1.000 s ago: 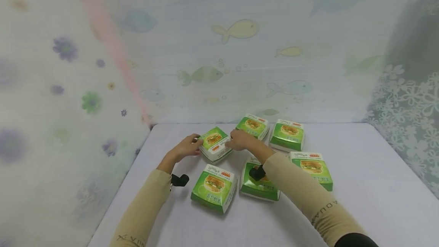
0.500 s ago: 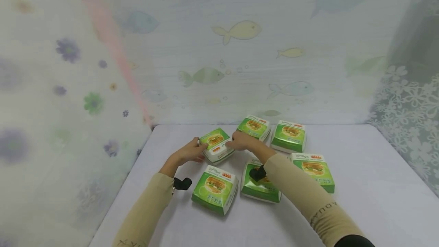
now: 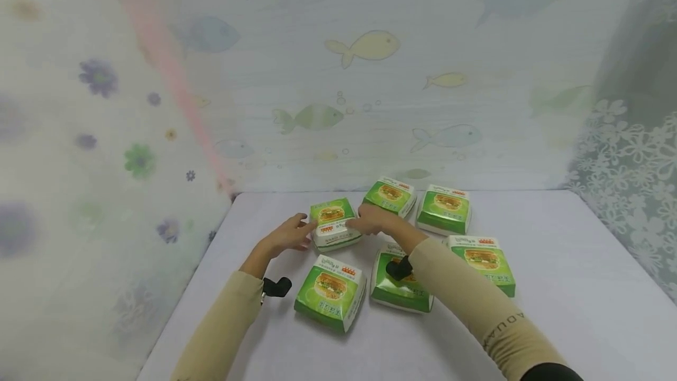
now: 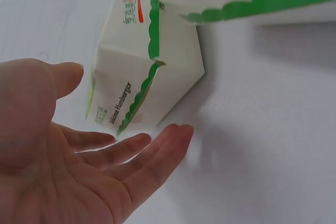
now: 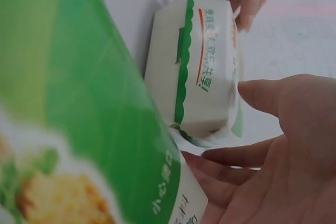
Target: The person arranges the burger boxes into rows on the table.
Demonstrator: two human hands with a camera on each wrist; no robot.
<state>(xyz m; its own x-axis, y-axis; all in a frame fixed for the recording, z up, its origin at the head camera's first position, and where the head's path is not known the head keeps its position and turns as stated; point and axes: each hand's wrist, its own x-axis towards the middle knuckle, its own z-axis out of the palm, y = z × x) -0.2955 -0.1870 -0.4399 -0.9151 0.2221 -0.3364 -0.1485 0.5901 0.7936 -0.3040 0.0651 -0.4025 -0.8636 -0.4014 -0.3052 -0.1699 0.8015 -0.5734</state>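
Note:
A green and white hamburger box (image 3: 332,227) sits at the left rear of the white table, its printed lid facing up. My left hand (image 3: 288,233) is at its left side; in the left wrist view the fingers (image 4: 152,171) are extended beside the box's end, thumb apart. At the opposite side is my right hand (image 3: 372,220). In the right wrist view its thumb (image 5: 260,96) lies right at the lid edge, the other fingers reaching loosely past the box's end. A second hamburger box (image 3: 331,293) stands in front, and another (image 3: 391,194) is just behind my right hand.
More matching boxes stand to the right: one at the back (image 3: 444,209), one farther forward (image 3: 482,263), and one (image 3: 402,296) partly under my right forearm. A fish-patterned cloth (image 3: 370,104) hangs behind the white table (image 3: 571,287).
The rear-left box has turned so its white front edge faces me more squarely. My left fingers have come off its left side; my right hand stays at its right side.

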